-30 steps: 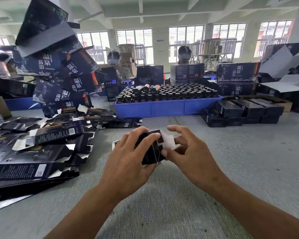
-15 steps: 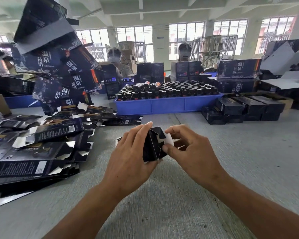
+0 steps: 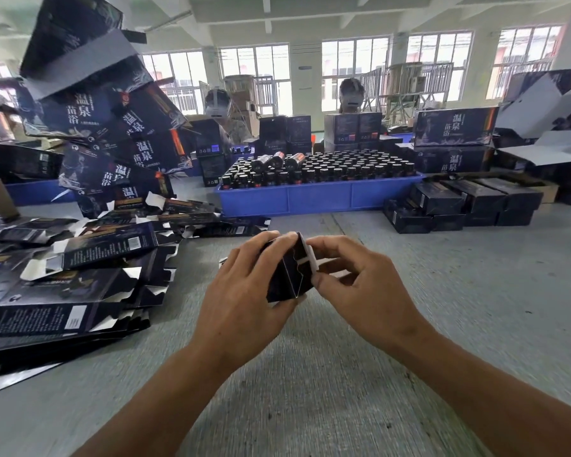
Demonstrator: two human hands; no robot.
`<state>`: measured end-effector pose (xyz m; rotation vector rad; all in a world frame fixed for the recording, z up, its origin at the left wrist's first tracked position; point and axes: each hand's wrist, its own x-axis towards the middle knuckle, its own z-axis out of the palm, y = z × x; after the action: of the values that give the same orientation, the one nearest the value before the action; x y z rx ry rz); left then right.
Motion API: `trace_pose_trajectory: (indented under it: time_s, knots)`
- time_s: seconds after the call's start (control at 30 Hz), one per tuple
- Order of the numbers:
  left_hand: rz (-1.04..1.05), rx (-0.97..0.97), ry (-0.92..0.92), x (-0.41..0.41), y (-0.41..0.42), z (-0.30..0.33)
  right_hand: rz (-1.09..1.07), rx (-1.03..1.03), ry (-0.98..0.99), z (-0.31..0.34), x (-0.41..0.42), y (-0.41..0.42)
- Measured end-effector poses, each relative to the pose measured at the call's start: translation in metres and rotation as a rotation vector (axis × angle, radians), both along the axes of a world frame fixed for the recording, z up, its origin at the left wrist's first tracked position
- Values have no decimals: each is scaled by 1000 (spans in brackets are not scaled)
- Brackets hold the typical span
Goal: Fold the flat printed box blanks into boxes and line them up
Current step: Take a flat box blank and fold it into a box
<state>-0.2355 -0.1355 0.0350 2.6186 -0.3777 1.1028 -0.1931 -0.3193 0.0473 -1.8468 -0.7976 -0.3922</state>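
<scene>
Gripping a half-formed box [image 3: 289, 275] of thin, dark glossy card, the left hand [image 3: 244, 291] wraps its fingers round the left side while the right hand [image 3: 360, 285] pinches a white-backed end flap between thumb and forefinger. The box shows sharp creases, a notched flap edge and pale raw edges. It is held just above the grey, coarse-textured table [image 3: 310, 374], in front of the blue plastic tray [image 3: 310, 199] of capped bottles. Left of the tray lies a loose heap of flat printed blanks [image 3: 73, 275]; right of it stand finished boxes [image 3: 459, 206] in stacked rows.
</scene>
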Motion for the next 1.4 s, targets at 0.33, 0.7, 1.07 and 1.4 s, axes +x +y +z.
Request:
trace_pose_trajectory:
  time_s: [0.33, 0.7, 1.07, 1.4]
  knots:
    - [-87, -232, 99, -2, -8, 0, 8, 116, 168, 3, 1, 2]
    - [-143, -281, 87, -5, -15, 0, -100, 136, 109, 5, -4, 4]
    - [-110, -124, 38, -3, -14, 1, 10, 110, 187, 5, -3, 1]
    - [-43, -82, 92, 2, 1, 0, -57, 154, 348, 3, 9, 0]
